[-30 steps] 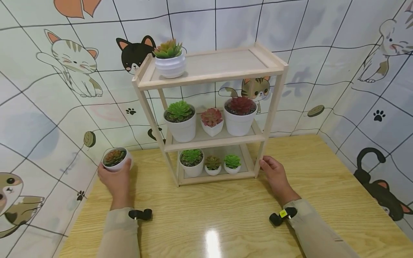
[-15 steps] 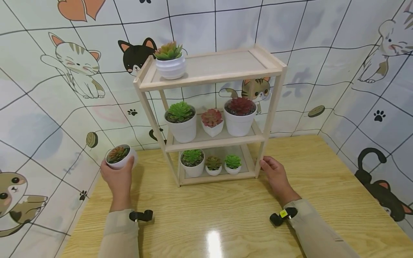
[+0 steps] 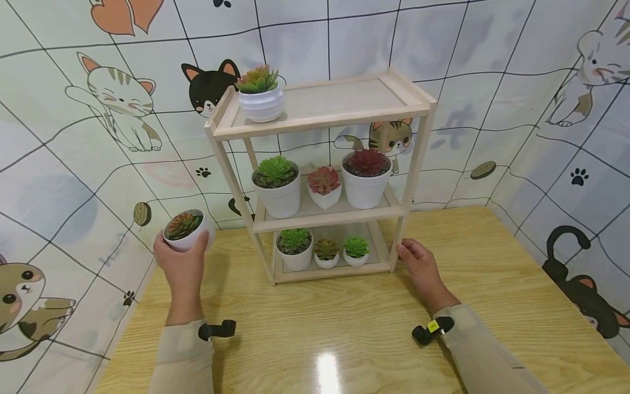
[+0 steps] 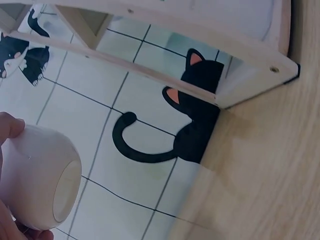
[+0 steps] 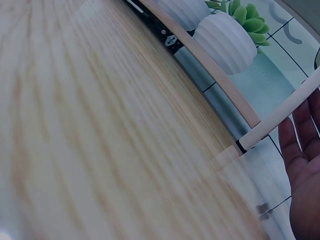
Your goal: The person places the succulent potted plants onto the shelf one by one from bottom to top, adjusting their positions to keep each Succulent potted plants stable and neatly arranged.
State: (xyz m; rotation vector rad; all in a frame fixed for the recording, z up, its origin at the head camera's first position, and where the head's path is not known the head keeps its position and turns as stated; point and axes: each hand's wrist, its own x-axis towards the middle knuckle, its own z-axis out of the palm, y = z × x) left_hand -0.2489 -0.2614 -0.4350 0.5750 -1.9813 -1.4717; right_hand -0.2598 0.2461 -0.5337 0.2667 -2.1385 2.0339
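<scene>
In the head view, my left hand (image 3: 179, 268) grips a white pot (image 3: 183, 239) with an orange-green succulent (image 3: 183, 225), tilted and raised at the left of the shelf. The left wrist view shows the smooth pot (image 4: 42, 175) from its underside, fingers around it. My right hand (image 3: 420, 271) rests at the lower right front leg of a three-tier wooden shelf (image 3: 320, 219). Its fingers (image 5: 303, 131) extend loosely behind that leg (image 5: 280, 112) in the right wrist view. A ribbed white pot with a succulent (image 3: 261, 104) stands at the top tier's left end.
The middle tier holds a green succulent (image 3: 277, 186), a small red one (image 3: 325, 187) and a dark red one (image 3: 366, 178). Three green or brownish succulents, including a larger green one (image 3: 294, 249), fill the bottom tier. Cat-patterned walls (image 3: 472, 49) border the wooden table (image 3: 275, 334).
My left hand has lifted the potted succulent slightly up and to the right, tilting it more. The right hand has stayed at the shelf leg.
</scene>
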